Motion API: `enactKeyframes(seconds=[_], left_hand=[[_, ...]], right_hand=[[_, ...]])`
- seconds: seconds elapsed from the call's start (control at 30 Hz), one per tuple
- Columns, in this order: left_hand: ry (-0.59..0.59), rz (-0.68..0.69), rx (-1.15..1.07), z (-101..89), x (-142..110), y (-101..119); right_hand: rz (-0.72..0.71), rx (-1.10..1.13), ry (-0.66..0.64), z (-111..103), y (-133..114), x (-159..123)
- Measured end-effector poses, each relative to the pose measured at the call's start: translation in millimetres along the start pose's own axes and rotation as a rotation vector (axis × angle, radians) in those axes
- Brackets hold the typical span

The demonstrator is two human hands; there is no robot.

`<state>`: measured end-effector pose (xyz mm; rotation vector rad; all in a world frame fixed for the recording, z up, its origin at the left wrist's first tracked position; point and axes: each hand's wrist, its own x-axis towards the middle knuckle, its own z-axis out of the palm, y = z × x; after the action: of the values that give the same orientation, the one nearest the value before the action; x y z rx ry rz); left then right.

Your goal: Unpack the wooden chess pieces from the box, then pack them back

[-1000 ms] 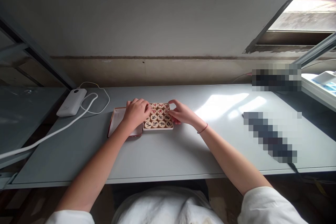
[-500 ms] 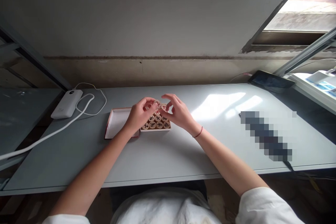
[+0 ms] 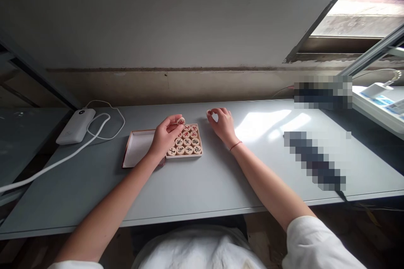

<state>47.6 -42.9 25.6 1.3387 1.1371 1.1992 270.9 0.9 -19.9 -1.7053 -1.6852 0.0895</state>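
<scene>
The left hand (image 3: 164, 136) is held over the upper left corner of a shallow box tray (image 3: 189, 156), its fingers (image 3: 172, 120) closed narrowly on a round wooden xiangqi piece (image 3: 181, 121). The right hand (image 3: 222, 125) is kept well to the right of the tray, low over the grey tabletop (image 3: 205, 185), and a second wooden piece (image 3: 209, 112) is pinched at its fingertips (image 3: 213, 111). The remaining pieces (image 3: 186, 142) are packed in rows inside the tray, flat, marked with black and red characters. An open box lid (image 3: 137, 149), white inside with a red rim, is laid just beside the tray on its left. A white power bank (image 3: 75, 126) and its white cable (image 3: 59, 164) are placed further left, and a pixelated object (image 3: 315, 162) lies to the right.
</scene>
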Motion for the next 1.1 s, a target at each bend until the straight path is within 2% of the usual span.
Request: enactKeyframes(seconds=[0.07,0.13,0.2,0.27,0.33,0.43,0.53,0.6,0.7,0.8,0.93,1.03,1.1], left_hand=[[-0.020,-0.016,0.050,1.9,-2,1],[-0.041,0.009,0.137,3.2,-4,3],[-0.037,0.121,0.294,3.7,-7,5],[-0.028,0.285,0.485,4.0,-9,7],[-0.024,0.417,0.644,4.5,-11,7],[-0.038,0.490,0.768,5.0,-13,6],[-0.068,0.512,0.865,-0.1,-10,9],[-0.063,0.488,0.965,-8.7,-5,12],[-0.004,0.302,1.145,-26.3,2,19],[-0.010,0.104,1.257,-40.8,7,23],[-0.082,0.006,1.249,-46.9,11,19],[-0.131,-0.005,1.196,-46.6,13,12],[-0.144,0.003,1.166,-46.3,14,7]], right_hand=[[0.071,-0.057,-0.032,0,1,0],[0.032,0.005,-0.017,-6,-11,-4],[-0.098,0.198,-0.013,-17,-32,-13],[-0.176,0.429,-0.134,-28,-57,-25],[-0.207,0.532,-0.187,-35,-78,-37],[-0.185,0.623,-0.184,-35,-92,-46],[-0.126,0.669,-0.184,-32,-82,-37],[-0.055,0.621,-0.115,-32,-63,-24],[0.090,0.454,0.048,-34,-26,-4],[0.157,0.319,0.031,-31,1,5],[0.037,0.201,-0.061,-17,12,4],[-0.066,0.126,-0.098,-7,13,2],[-0.077,0.093,-0.098,-3,14,2]])
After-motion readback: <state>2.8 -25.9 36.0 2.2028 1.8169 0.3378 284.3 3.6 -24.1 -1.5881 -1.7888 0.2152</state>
